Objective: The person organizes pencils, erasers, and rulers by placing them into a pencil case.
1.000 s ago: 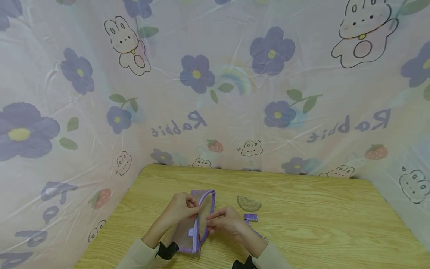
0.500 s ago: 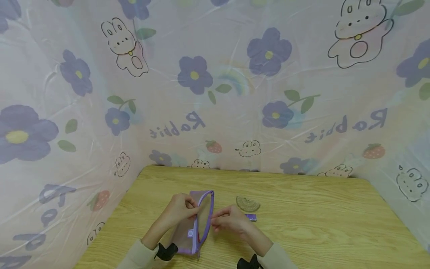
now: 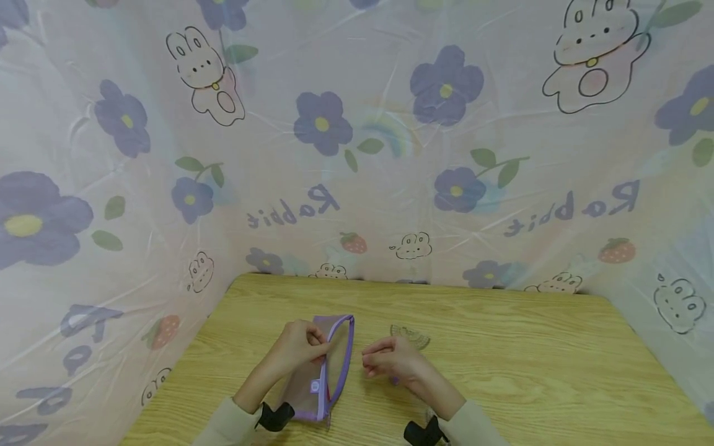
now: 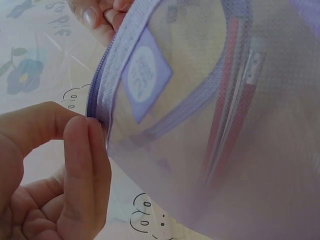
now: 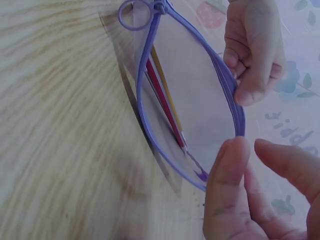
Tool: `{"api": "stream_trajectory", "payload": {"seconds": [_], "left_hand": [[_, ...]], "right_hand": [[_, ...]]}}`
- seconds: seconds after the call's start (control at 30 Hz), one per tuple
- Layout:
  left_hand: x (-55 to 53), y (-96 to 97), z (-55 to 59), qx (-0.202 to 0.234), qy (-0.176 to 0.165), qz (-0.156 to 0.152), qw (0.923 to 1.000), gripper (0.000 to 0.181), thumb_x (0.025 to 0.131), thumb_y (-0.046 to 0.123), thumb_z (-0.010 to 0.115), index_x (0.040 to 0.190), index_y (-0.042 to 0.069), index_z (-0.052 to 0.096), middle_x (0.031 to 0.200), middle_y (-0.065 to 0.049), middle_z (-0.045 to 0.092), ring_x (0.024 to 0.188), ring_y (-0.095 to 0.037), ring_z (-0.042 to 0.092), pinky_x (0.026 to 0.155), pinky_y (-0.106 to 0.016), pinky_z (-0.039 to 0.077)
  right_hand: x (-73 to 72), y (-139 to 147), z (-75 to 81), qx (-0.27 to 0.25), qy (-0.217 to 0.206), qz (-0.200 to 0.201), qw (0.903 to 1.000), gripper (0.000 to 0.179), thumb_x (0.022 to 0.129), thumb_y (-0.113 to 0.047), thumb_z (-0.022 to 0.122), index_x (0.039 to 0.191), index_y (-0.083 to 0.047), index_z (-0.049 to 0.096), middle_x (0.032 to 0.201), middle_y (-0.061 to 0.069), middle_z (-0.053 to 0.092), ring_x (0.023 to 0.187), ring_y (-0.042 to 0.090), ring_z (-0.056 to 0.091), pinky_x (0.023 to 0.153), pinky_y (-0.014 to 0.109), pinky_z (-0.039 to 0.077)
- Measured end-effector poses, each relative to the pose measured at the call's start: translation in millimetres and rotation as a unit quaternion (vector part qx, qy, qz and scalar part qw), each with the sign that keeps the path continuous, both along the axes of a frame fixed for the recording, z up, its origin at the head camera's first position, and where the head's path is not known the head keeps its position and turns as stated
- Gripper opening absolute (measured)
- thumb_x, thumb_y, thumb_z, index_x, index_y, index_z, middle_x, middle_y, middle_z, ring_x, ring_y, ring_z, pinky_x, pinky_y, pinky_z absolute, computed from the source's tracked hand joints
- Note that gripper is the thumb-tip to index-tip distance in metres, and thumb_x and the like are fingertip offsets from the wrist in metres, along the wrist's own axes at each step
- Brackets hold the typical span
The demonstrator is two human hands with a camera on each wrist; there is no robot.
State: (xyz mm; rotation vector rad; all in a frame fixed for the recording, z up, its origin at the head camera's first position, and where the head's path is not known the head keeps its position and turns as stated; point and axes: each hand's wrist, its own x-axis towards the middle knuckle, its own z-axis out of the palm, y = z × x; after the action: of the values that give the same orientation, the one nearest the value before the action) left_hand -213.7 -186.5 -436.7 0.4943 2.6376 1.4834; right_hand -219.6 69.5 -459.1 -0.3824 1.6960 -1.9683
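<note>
A see-through mesh pencil case [image 3: 301, 393] with purple edging stands unzipped on the table. My left hand [image 3: 301, 342] pinches one zip edge between thumb and fingers, also seen up close as the left hand [image 4: 75, 170] in its wrist view. Just right of the mouth, apart from it in the head view, my right hand [image 3: 398, 364] holds nothing; thumb and fingers stand apart in its wrist view. Inside lie a red pencil [image 5: 162, 102] and a yellow one [image 5: 167, 90]. A purple zip ring [image 5: 135, 15] hangs at one end.
Behind my right hand lies a clear protractor [image 3: 411, 335], partly covered by it. A small purple object [image 3: 394, 380] shows beneath that hand, mostly hidden. A printed rabbit-and-flower sheet [image 3: 379, 155] surrounds the wooden table [image 3: 535, 365].
My right hand has drawn away from the case's mouth to the right, covering more of the small purple things and the protractor. My left hand keeps its pinch on the zip edge.
</note>
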Motion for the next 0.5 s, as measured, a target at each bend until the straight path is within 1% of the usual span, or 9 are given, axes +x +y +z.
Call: {"api": "stream_trajectory", "payload": {"seconds": [0.07, 0.23, 0.4, 0.5], "left_hand": [[0.7, 0.0, 0.7, 0.001, -0.001, -0.001, 1.0000, 0.009, 0.090, 0.002, 0.070, 0.082, -0.002, 0.068, 0.068, -0.004, 0.067, 0.065, -0.040, 0.070, 0.059, -0.048, 0.060], [1.2, 0.5, 1.3, 0.001, -0.003, -0.003, 1.0000, 0.009, 0.090, 0.000, 0.070, 0.081, -0.001, 0.067, 0.068, -0.005, 0.067, 0.065, -0.042, 0.069, 0.059, -0.049, 0.060], [0.3, 1.3, 0.6, 0.000, -0.002, -0.003, 1.0000, 0.009, 0.089, -0.002, 0.068, 0.080, -0.002, 0.067, 0.068, -0.005, 0.067, 0.064, -0.040, 0.069, 0.058, -0.049, 0.059], [0.0, 1.7, 0.5, -0.002, -0.002, -0.002, 1.0000, 0.009, 0.089, -0.003, 0.068, 0.080, -0.002, 0.067, 0.068, -0.005, 0.067, 0.063, -0.039, 0.069, 0.058, -0.049, 0.059]], "right_hand": [[-1.2, 4.3, 0.2, 0.003, 0.002, 0.000, 1.0000, 0.029, 0.091, 0.005, 0.065, 0.112, 0.024, 0.059, 0.089, 0.019, 0.072, 0.073, 0.017, 0.071, 0.072, 0.030, 0.060], [-3.0, 14.0, 1.7, 0.001, -0.008, -0.005, 1.0000, 0.026, 0.092, 0.002, 0.066, 0.112, 0.018, 0.063, 0.086, 0.012, 0.073, 0.074, 0.017, 0.071, 0.075, 0.034, 0.060], [-3.2, 22.7, 1.7, -0.014, -0.010, -0.010, 0.9998, 0.019, 0.092, 0.003, 0.066, 0.107, 0.013, 0.067, 0.085, 0.010, 0.072, 0.074, 0.017, 0.071, 0.075, 0.035, 0.061], [-3.0, 28.2, 0.7, -0.026, -0.010, -0.016, 0.9995, 0.017, 0.091, 0.005, 0.065, 0.106, 0.013, 0.067, 0.085, 0.011, 0.072, 0.073, 0.017, 0.071, 0.073, 0.032, 0.061]]}}
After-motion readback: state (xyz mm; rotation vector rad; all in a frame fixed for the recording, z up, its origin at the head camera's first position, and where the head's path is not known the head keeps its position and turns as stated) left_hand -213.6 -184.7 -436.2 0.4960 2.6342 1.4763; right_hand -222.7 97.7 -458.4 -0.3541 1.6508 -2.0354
